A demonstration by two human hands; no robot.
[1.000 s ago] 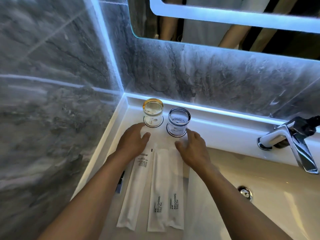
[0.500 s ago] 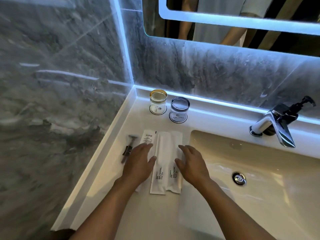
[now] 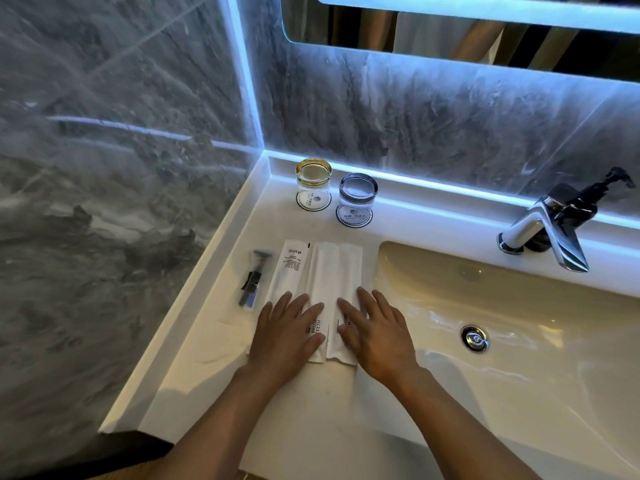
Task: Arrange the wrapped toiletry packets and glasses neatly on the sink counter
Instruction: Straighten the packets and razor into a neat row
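Three white wrapped packets lie side by side on the white counter (image 3: 194,368): a left packet (image 3: 289,268) with small print, a middle toothbrush packet (image 3: 322,271) and a right toothbrush packet (image 3: 349,268). My left hand (image 3: 285,332) rests flat on the near ends of the left and middle packets, fingers spread. My right hand (image 3: 375,332) lies flat on the right packet's near end. A gold-rimmed glass (image 3: 313,183) and a blue-rimmed glass (image 3: 356,199) stand upside down on round coasters near the back wall.
A razor in a clear wrapper (image 3: 254,275) lies left of the packets. The sink basin (image 3: 519,341) with its drain (image 3: 475,338) is on the right, with a chrome faucet (image 3: 543,230) and a dark pump bottle (image 3: 588,202) behind. Marble walls close the left and back.
Both hands drew back from beside the glasses to the near ends of the packets. The razor, earlier hidden under my left arm, now shows.
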